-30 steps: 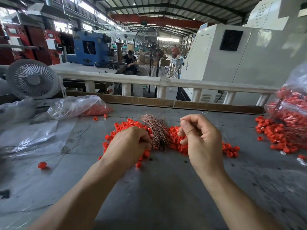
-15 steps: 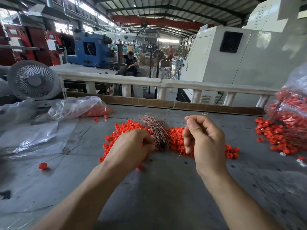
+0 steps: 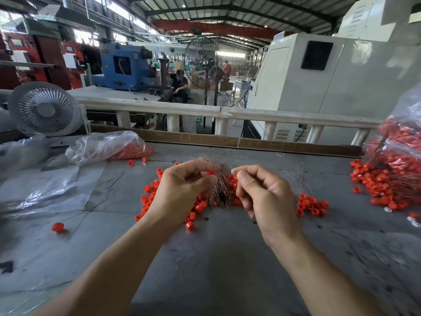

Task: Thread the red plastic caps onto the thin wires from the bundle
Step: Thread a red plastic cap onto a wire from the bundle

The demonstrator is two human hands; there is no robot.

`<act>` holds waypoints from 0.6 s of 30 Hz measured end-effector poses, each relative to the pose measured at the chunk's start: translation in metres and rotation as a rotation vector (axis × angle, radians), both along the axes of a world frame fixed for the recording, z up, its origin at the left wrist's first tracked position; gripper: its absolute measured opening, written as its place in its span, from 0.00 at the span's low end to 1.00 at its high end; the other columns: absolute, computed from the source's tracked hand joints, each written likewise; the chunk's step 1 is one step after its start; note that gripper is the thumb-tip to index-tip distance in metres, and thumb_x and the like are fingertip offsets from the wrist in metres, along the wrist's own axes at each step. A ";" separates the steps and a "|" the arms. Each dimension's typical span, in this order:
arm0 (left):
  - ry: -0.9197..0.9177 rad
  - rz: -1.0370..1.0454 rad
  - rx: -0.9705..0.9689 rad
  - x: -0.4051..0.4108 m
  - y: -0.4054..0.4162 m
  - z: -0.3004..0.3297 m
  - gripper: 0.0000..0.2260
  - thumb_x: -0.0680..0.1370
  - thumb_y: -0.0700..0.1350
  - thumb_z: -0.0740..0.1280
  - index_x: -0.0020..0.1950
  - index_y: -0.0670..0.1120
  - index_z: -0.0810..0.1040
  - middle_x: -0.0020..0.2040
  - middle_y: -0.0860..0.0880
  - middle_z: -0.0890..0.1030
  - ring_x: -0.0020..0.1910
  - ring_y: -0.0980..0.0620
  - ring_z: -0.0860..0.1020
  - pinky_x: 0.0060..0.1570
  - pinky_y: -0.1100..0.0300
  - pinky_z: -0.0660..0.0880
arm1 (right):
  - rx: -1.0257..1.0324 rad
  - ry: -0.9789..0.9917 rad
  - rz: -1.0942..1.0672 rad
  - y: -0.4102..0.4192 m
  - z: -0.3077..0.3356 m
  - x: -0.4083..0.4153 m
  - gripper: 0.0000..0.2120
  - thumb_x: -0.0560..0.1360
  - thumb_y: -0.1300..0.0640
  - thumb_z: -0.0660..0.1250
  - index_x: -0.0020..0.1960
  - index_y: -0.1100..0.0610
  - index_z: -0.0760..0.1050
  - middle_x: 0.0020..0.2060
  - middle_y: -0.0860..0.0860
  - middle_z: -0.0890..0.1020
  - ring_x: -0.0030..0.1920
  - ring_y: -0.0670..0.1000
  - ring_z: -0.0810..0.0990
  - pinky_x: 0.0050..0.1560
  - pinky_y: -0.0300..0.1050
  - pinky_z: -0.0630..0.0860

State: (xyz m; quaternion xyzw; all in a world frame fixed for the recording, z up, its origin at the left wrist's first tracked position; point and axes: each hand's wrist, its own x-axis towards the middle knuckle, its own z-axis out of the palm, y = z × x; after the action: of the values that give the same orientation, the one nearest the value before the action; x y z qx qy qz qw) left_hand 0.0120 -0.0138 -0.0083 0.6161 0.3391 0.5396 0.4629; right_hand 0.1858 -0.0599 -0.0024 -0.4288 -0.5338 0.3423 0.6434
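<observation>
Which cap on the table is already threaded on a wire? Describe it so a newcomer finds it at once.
Start at the small white desk fan at the table's far left, then come toward the near edge past the flat clear plastic sheet. A lone red cap lies there, apart from the main cap pile. Unlike the loose caps, it has a thin wire running out of it.

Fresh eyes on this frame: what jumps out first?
The two hands mid-table: the left hand pinches a red cap, the right hand is curled beside it, over a coppery wire bundle. Loose red caps lie scattered around them, and a bag of caps bulges at far right.
</observation>
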 end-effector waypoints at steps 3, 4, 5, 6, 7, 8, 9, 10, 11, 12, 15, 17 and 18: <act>-0.046 -0.010 0.010 0.002 -0.002 0.001 0.13 0.75 0.34 0.75 0.53 0.51 0.86 0.45 0.48 0.84 0.44 0.52 0.82 0.53 0.57 0.81 | 0.021 -0.039 -0.015 0.000 -0.001 0.000 0.08 0.81 0.62 0.67 0.47 0.55 0.84 0.29 0.51 0.77 0.26 0.45 0.70 0.24 0.33 0.65; -0.065 -0.011 0.007 0.003 -0.003 0.001 0.14 0.74 0.33 0.75 0.54 0.50 0.86 0.46 0.48 0.85 0.45 0.51 0.83 0.54 0.55 0.81 | 0.025 -0.049 -0.014 0.001 -0.002 0.000 0.08 0.81 0.62 0.68 0.47 0.55 0.84 0.29 0.50 0.78 0.26 0.45 0.69 0.24 0.33 0.64; -0.074 -0.009 0.003 0.004 -0.004 0.002 0.13 0.74 0.33 0.75 0.53 0.49 0.85 0.46 0.48 0.85 0.46 0.51 0.83 0.54 0.54 0.81 | 0.029 -0.061 -0.013 0.001 -0.003 0.000 0.07 0.81 0.62 0.68 0.46 0.54 0.83 0.29 0.50 0.78 0.27 0.45 0.70 0.24 0.33 0.65; -0.076 -0.008 0.000 0.005 -0.004 0.002 0.13 0.74 0.33 0.75 0.53 0.48 0.85 0.47 0.48 0.86 0.47 0.51 0.84 0.54 0.53 0.81 | 0.036 -0.078 -0.014 0.001 -0.003 0.000 0.07 0.80 0.61 0.69 0.46 0.53 0.83 0.29 0.49 0.78 0.27 0.45 0.70 0.25 0.33 0.65; -0.076 -0.007 -0.001 0.005 -0.005 0.002 0.12 0.74 0.34 0.75 0.53 0.48 0.85 0.47 0.48 0.86 0.47 0.51 0.84 0.54 0.53 0.81 | 0.045 -0.097 -0.017 0.001 -0.004 0.000 0.06 0.80 0.61 0.70 0.46 0.53 0.83 0.29 0.47 0.78 0.28 0.44 0.71 0.27 0.32 0.66; -0.075 -0.005 0.000 0.005 -0.005 0.003 0.12 0.74 0.34 0.75 0.52 0.49 0.85 0.47 0.48 0.87 0.47 0.52 0.84 0.55 0.52 0.81 | 0.056 -0.112 -0.019 0.001 -0.004 0.000 0.06 0.79 0.60 0.70 0.46 0.52 0.83 0.29 0.46 0.78 0.29 0.43 0.72 0.28 0.31 0.67; -0.072 -0.004 0.003 0.005 -0.005 0.003 0.12 0.74 0.35 0.75 0.52 0.49 0.86 0.47 0.48 0.87 0.47 0.52 0.85 0.55 0.53 0.81 | 0.067 -0.121 -0.018 0.002 -0.005 0.000 0.05 0.79 0.59 0.71 0.46 0.52 0.83 0.29 0.45 0.78 0.29 0.42 0.73 0.30 0.31 0.68; -0.068 -0.007 0.006 0.005 -0.005 0.004 0.11 0.74 0.35 0.75 0.52 0.50 0.86 0.47 0.48 0.87 0.47 0.52 0.85 0.55 0.54 0.81 | 0.078 -0.127 -0.017 0.002 -0.005 0.000 0.04 0.78 0.57 0.71 0.46 0.51 0.83 0.29 0.44 0.78 0.29 0.42 0.73 0.31 0.31 0.69; -0.062 -0.012 0.010 0.005 -0.005 0.004 0.12 0.74 0.35 0.75 0.52 0.51 0.86 0.48 0.48 0.87 0.48 0.52 0.85 0.55 0.55 0.81 | 0.086 -0.132 -0.016 0.002 -0.006 -0.001 0.03 0.77 0.56 0.70 0.45 0.51 0.83 0.28 0.44 0.77 0.29 0.42 0.72 0.31 0.32 0.69; -0.056 -0.019 0.014 0.005 -0.006 0.004 0.13 0.75 0.35 0.75 0.52 0.52 0.87 0.48 0.48 0.87 0.48 0.52 0.85 0.54 0.57 0.80 | 0.092 -0.137 -0.016 0.002 -0.006 -0.001 0.03 0.76 0.55 0.70 0.45 0.51 0.83 0.28 0.43 0.77 0.28 0.42 0.71 0.31 0.32 0.68; -0.073 -0.053 0.019 0.005 -0.006 0.005 0.15 0.75 0.33 0.73 0.51 0.53 0.87 0.48 0.48 0.87 0.47 0.53 0.84 0.52 0.61 0.79 | 0.114 -0.172 -0.033 0.003 -0.006 -0.001 0.03 0.76 0.54 0.70 0.45 0.50 0.83 0.28 0.40 0.78 0.29 0.40 0.72 0.32 0.30 0.68; -0.078 -0.077 0.027 0.006 -0.007 0.005 0.16 0.75 0.32 0.73 0.51 0.53 0.87 0.47 0.47 0.86 0.47 0.52 0.83 0.51 0.63 0.79 | 0.120 -0.192 -0.042 0.003 -0.007 -0.002 0.04 0.77 0.56 0.71 0.45 0.49 0.83 0.30 0.42 0.80 0.31 0.40 0.74 0.34 0.30 0.70; -0.075 -0.085 0.030 0.006 -0.008 0.005 0.16 0.75 0.31 0.73 0.51 0.53 0.87 0.48 0.46 0.86 0.47 0.52 0.83 0.51 0.64 0.79 | 0.122 -0.200 -0.044 0.002 -0.006 -0.001 0.05 0.77 0.57 0.72 0.44 0.49 0.83 0.31 0.42 0.80 0.32 0.40 0.75 0.35 0.31 0.71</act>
State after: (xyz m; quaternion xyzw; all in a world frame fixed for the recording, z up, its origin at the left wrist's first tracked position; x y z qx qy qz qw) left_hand 0.0181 -0.0219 -0.0037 0.6161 0.2873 0.5471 0.4884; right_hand 0.1844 -0.0578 -0.0086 -0.4327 -0.6054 0.2505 0.6193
